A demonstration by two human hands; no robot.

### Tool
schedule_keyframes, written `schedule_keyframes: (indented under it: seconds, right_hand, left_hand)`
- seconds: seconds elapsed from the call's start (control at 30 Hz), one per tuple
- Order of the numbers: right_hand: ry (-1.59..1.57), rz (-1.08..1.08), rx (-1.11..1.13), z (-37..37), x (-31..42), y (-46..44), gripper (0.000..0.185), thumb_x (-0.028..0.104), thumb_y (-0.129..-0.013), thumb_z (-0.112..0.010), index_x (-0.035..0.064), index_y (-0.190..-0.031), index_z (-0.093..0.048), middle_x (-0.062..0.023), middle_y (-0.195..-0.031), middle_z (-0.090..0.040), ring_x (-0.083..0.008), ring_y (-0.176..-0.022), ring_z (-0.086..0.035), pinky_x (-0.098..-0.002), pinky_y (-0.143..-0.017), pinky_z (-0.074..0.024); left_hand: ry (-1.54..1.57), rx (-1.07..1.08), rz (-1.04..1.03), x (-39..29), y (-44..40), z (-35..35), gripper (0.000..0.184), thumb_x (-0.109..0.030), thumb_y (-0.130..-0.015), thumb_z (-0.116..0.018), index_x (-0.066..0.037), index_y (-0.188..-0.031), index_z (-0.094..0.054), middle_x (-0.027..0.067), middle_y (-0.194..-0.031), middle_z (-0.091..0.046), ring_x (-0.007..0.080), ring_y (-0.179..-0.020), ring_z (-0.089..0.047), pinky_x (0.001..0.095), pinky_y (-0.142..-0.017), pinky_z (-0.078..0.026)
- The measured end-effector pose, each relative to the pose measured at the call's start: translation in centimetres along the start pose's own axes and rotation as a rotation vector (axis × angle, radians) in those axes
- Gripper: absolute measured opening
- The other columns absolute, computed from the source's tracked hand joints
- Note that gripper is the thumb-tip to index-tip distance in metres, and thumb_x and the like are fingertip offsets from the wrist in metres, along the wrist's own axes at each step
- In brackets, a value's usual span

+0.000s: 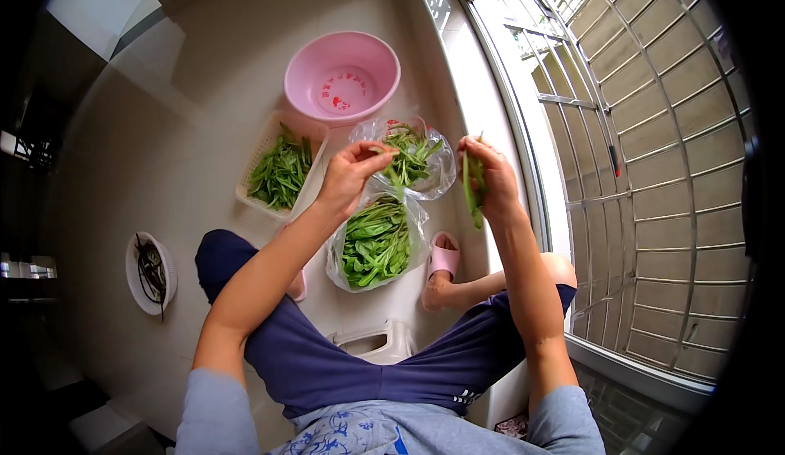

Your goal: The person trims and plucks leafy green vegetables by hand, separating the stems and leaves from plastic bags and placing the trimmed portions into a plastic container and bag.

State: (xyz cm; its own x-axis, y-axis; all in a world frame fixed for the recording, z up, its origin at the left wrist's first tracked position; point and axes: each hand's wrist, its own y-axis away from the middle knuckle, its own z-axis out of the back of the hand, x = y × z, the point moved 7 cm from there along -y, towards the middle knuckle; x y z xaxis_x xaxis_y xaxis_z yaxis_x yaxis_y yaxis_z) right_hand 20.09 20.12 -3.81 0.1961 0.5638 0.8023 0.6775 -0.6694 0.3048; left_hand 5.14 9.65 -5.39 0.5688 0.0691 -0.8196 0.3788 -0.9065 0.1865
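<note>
My left hand point(353, 175) is closed in a pinch over the bags, with a thin green stem point(393, 179) at its fingertips. Leafy greens point(472, 189) hang from my right hand point(496, 179), its fingers wrapped around them. Below my hands, a clear plastic bag point(419, 252) is filled with long-leaved greens point(376, 246). Behind it lies a second open plastic bag point(442, 170) with more loose green stems point(411, 154). To the left, a pale plastic basket point(246, 179) holds a heap of green leaves point(280, 173).
A pink basin point(300, 79) stands beyond the basket. At far left is a white basket point(169, 267) with dark, stringy scraps. A plastic stool point(398, 342) shows between my legs. The window ledge point(482, 87) and metal bars point(654, 169) run along the right.
</note>
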Motion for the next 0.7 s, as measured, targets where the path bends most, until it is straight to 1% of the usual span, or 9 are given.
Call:
schedule_keyframes:
  seconds: [0.03, 0.07, 0.17, 0.27, 0.33, 0.4, 0.43, 0.53, 0.7]
  right_hand:
    - [0.002, 0.027, -0.071, 0.6, 0.3, 0.1, 0.011, 0.017, -0.077, -0.049, 0.0061, -0.076, -0.050, 0.0001, -0.061, -0.050, -0.0052, -0.044, -0.043, -0.0162, -0.039, -0.0337]
    - [0.001, 0.028, -0.069, 0.8, 0.2, 0.2, 0.011, 0.017, -0.077, -0.049, 0.0061, -0.076, -0.050, 0.0001, -0.061, -0.050, -0.0052, -0.044, -0.043, -0.0162, -0.039, -0.0337]
    - [0.033, -0.014, -0.138, 2.7, -0.5, 0.0, 0.011, 0.016, -0.078, -0.048, 0.0064, -0.075, -0.052, -0.0001, -0.065, -0.052, -0.0056, -0.048, -0.045, -0.0169, -0.040, -0.0328]
    - [-0.060, -0.062, -0.161, 4.1, -1.5, -0.6, 0.010, 0.015, -0.078, -0.046, 0.0070, -0.075, -0.050, -0.0011, -0.065, -0.052, -0.0072, -0.051, -0.047, -0.0188, -0.043, -0.0340]
    - [-0.151, -0.138, -0.078, 3.4, -1.9, -1.0, 0.011, 0.016, -0.080, -0.042, 0.0063, -0.077, -0.048, -0.0048, -0.068, -0.053, -0.0126, -0.059, -0.051, -0.0232, -0.052, -0.0406]
    - [-0.179, -0.188, -0.266, 3.4, -2.7, -0.9, 0.013, 0.017, -0.082, -0.040, 0.0048, -0.078, -0.045, -0.0085, -0.071, -0.053, -0.0187, -0.065, -0.053, -0.0296, -0.059, -0.0453]
    - [-0.233, -0.207, -0.192, 3.6, -3.7, -1.5, 0.014, 0.017, -0.083, -0.039, 0.0041, -0.078, -0.042, -0.0116, -0.074, -0.053, -0.0232, -0.071, -0.054, -0.0347, -0.066, -0.0467]
    - [-0.113, -0.223, -0.138, 4.2, -6.6, -2.0, 0.012, 0.015, -0.082, -0.040, 0.0043, -0.076, -0.042, -0.0086, -0.066, -0.049, -0.0167, -0.054, -0.048, -0.0289, -0.048, -0.0425]
    - [0.235, -0.565, -0.152, 0.0, -15.0, -1.2, 0.008, 0.012, -0.079, -0.046, 0.0050, -0.081, -0.049, -0.0043, -0.062, -0.047, -0.0127, -0.050, -0.045, -0.0237, -0.043, -0.0396]
  left_hand:
    - [0.030, 0.035, 0.001, 0.4, -1.0, -0.3, 0.022, 0.001, -0.070, -0.056, 0.002, -0.092, -0.051, 0.0115, -0.095, -0.053, 0.0125, -0.088, -0.049, 0.0221, -0.078, -0.039]
    - [0.028, 0.035, 0.000, 1.0, -1.6, -0.5, 0.022, 0.001, -0.070, -0.056, 0.002, -0.092, -0.051, 0.0115, -0.095, -0.053, 0.0125, -0.088, -0.049, 0.0221, -0.078, -0.039]
    - [-0.225, -0.187, 0.100, 3.1, -3.6, 1.8, 0.056, -0.007, -0.067, -0.061, 0.007, -0.113, -0.033, 0.0177, -0.110, -0.041, 0.0199, -0.097, -0.043, 0.0246, -0.081, -0.035]
    - [-0.305, -0.260, 0.153, 2.3, -3.0, 2.0, 0.049, -0.005, -0.072, -0.056, 0.004, -0.113, -0.032, 0.0121, -0.108, -0.038, 0.0167, -0.095, -0.042, 0.0278, -0.080, -0.037]
    - [-0.271, -0.235, 0.137, 1.2, -2.3, 2.0, 0.044, -0.006, -0.072, -0.055, 0.003, -0.111, -0.034, 0.0102, -0.103, -0.040, 0.0161, -0.092, -0.044, 0.0278, -0.078, -0.038]
    - [-0.237, -0.209, 0.117, 0.0, -1.7, 2.5, 0.040, -0.006, -0.073, -0.054, 0.001, -0.108, -0.037, 0.0082, -0.098, -0.042, 0.0154, -0.089, -0.045, 0.0278, -0.075, -0.039]
    - [-0.203, -0.213, 0.113, -0.6, -1.4, 3.1, 0.035, -0.007, -0.073, -0.054, 0.000, -0.104, -0.038, 0.0074, -0.096, -0.043, 0.0150, -0.086, -0.046, 0.0278, -0.074, -0.039]
    - [-0.093, -0.235, 0.096, -3.1, -0.3, 4.6, 0.025, -0.007, -0.074, -0.052, -0.003, -0.097, -0.042, 0.0054, -0.092, -0.046, 0.0143, -0.083, -0.047, 0.0287, -0.073, -0.040]
    - [0.057, -0.276, -0.057, -9.3, 2.0, 6.9, 0.018, -0.007, -0.074, -0.050, -0.004, -0.092, -0.046, 0.0052, -0.089, -0.050, 0.0148, -0.083, -0.047, 0.0291, -0.074, -0.039]
